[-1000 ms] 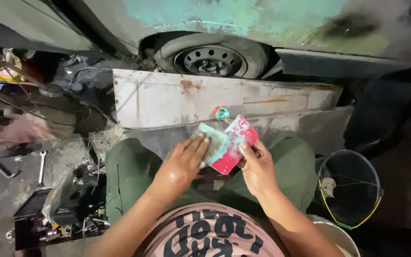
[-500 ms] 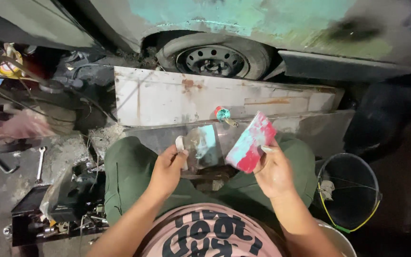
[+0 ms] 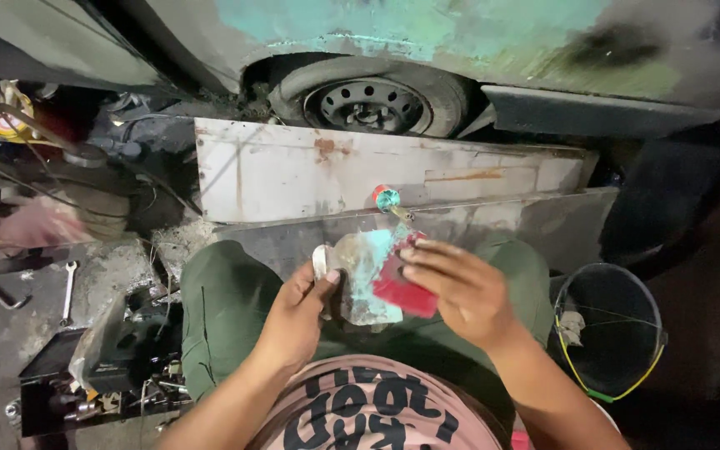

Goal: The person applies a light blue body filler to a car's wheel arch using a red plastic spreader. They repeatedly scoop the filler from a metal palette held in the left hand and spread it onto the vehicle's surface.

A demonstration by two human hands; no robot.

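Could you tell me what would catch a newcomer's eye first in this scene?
At centre, the left hand holds a putty-smeared flat scraper over the lap, while the right hand presses a red card-like spreader against it. Behind them, a scuffed white metal panel leans before a car wheel.

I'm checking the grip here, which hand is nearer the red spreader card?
Right. The right hand has its fingers on the red spreader card; the left hand is beside it, holding the putty-smeared plate.

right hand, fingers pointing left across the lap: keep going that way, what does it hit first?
Likely the red card already under the fingertips of the right hand, then the smeared flat piece the left hand holds. Depth between them is unclear.
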